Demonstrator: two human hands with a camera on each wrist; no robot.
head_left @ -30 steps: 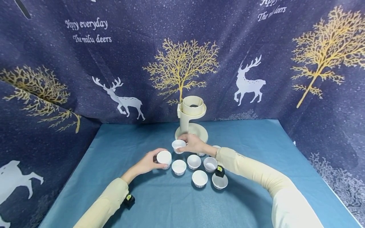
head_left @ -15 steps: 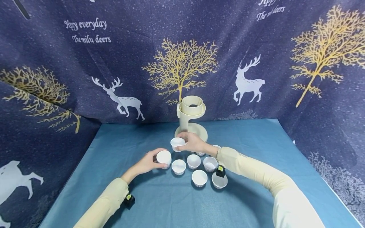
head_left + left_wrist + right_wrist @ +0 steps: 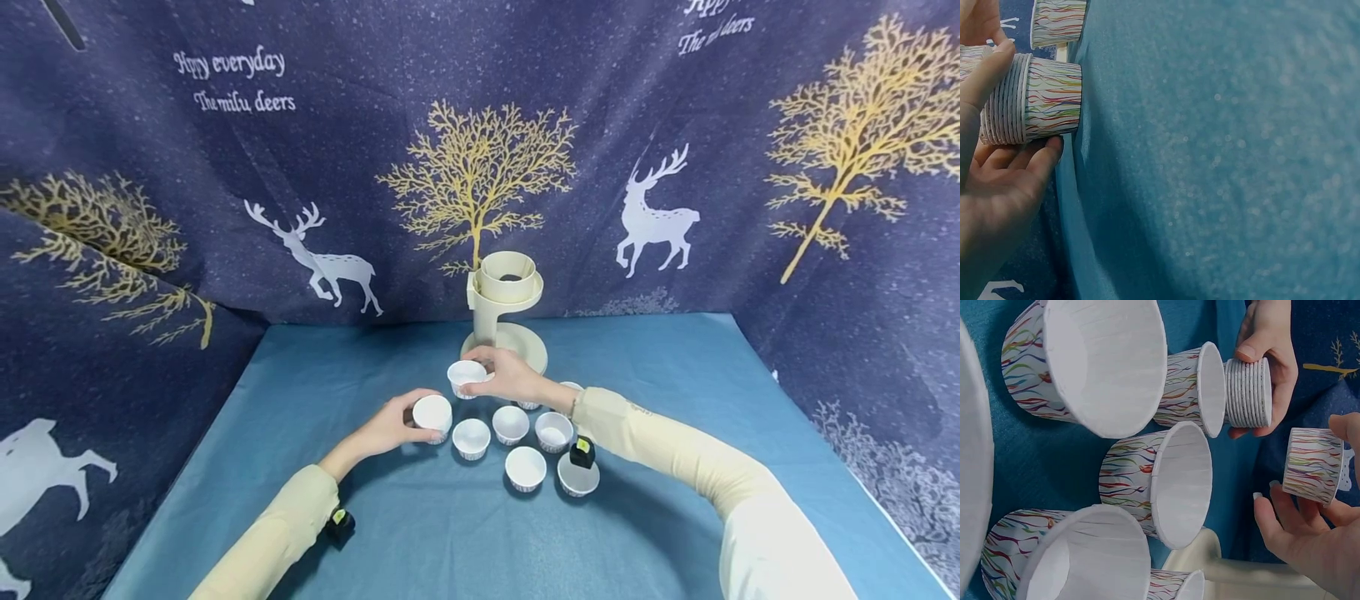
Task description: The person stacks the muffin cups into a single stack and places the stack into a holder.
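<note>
My left hand [image 3: 393, 425] grips a stack of white paper baking cups [image 3: 1054, 100], printed with coloured wavy lines. Their many rims lie close together in both wrist views. With thumb and fingers, my right hand [image 3: 506, 375] holds a single paper cup [image 3: 1315, 464] of the same print, a little above and beyond the stack. Several more cups stand apart on the cloth to the right, mouths up, among them a near cup [image 3: 526, 469], a middle cup [image 3: 511, 426] and one beside the stack [image 3: 471, 439]. My right hand and forearm partly cover the farther cups.
Behind my right hand stands a cream-coloured stand [image 3: 486, 321] with a round base and a ring-shaped holder [image 3: 507, 283] on top. Blue cloth [image 3: 420, 533] covers the table. A dark curtain [image 3: 480, 67] printed with deer and trees hangs at the back and sides.
The right hand has lifted its cup slightly, away from me and a little to the left. My left hand and its stack have stayed in place.
</note>
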